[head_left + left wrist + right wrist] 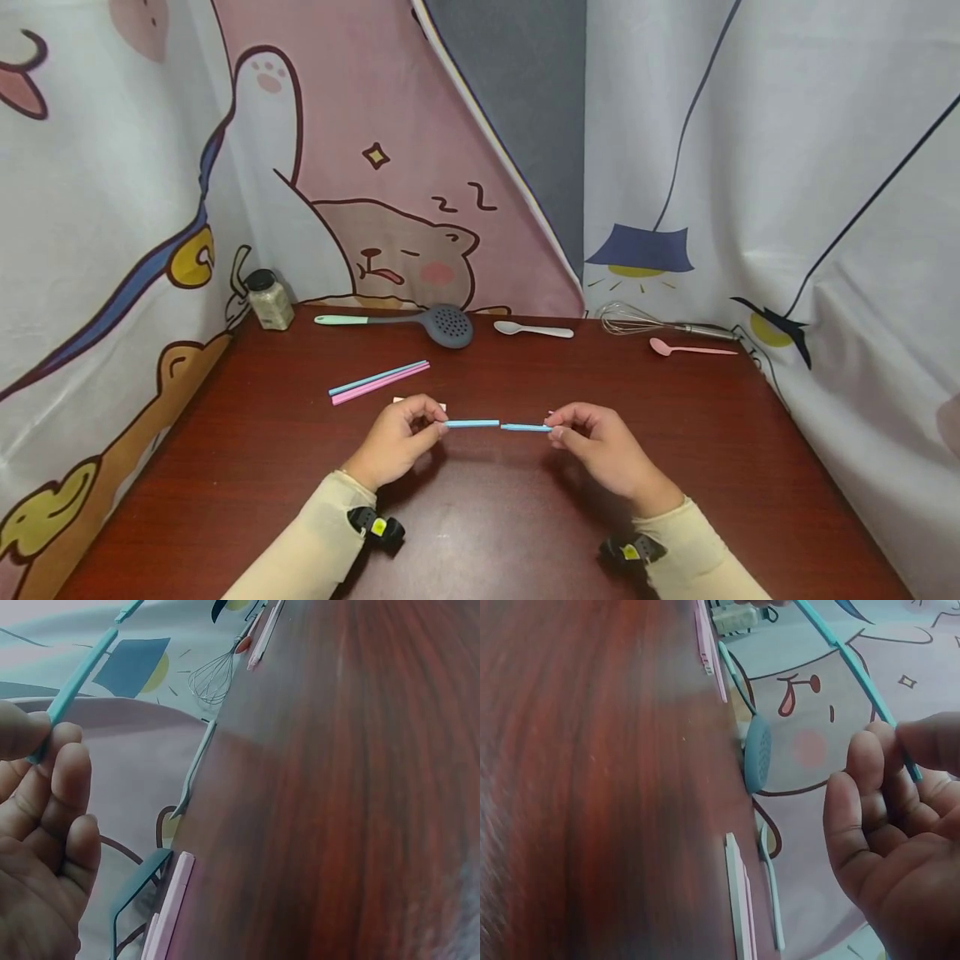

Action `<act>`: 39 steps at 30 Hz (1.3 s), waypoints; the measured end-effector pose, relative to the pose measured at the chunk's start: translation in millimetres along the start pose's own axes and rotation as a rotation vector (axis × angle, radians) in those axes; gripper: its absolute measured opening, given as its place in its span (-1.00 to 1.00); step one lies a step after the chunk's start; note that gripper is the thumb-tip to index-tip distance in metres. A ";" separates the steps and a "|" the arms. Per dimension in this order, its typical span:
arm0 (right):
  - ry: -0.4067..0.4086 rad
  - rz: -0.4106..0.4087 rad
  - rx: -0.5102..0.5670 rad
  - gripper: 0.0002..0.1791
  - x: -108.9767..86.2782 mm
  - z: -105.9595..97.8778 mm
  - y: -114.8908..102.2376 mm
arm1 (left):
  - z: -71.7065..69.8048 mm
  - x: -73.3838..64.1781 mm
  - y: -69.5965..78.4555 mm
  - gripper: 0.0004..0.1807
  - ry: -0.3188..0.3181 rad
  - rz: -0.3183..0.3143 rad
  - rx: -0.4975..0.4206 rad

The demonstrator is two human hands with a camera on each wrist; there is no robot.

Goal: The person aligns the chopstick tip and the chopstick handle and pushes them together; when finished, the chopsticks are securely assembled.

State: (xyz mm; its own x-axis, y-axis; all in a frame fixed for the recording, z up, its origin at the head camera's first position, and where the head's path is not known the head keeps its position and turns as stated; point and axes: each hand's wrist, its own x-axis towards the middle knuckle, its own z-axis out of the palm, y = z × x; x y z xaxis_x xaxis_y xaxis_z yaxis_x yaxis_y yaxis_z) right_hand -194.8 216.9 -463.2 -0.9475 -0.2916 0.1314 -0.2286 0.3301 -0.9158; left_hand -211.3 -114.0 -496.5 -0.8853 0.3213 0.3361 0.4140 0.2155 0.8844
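Note:
My left hand (pixel 401 442) pinches one slim blue stick (pixel 474 423) near its left end, between thumb and fingertips. Between the thumb and fingers of my right hand (pixel 606 454) is a second slim blue stick (pixel 525 427). Both sticks are held nearly level above the table and point at each other, their inner ends almost meeting with a slight step between them. In the right wrist view the right stick (pixel 866 682) pokes out past the fingers. A pale piece (pixel 420 406) lies partly hidden behind the left hand.
Pink and blue sticks (pixel 380 383) lie at the left on the dark red table (pixel 480 533). Along the back are a jar (pixel 270 302), a slotted turner (pixel 448 326), a white spoon (pixel 534 330), a whisk (pixel 663 323) and a pink spoon (pixel 692 349). Printed curtains stand close behind.

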 end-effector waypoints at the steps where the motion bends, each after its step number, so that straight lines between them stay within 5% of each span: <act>1: 0.006 -0.006 -0.007 -0.89 -0.4 1.1 -1.0 | 0.1 -0.1 0.5 -0.95 0.003 0.002 -0.002; 9: 0.056 -0.044 -0.018 -0.87 -2.8 3.8 -3.5 | -0.3 -1.0 3.6 -0.94 0.015 0.032 0.005; 39: 0.068 -0.068 -0.007 -0.88 -2.9 3.7 -4.1 | 4.3 -0.6 9.1 -0.95 0.013 -0.009 -0.123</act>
State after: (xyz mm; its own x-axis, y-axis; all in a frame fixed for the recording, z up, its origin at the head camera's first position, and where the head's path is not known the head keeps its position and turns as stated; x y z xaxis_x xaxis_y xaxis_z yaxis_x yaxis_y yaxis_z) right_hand -190.3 213.1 -461.3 -0.9428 -0.2516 0.2189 -0.2941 0.3177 -0.9014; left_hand -206.1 -108.3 -490.1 -0.8919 0.3077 0.3315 0.3777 0.1037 0.9201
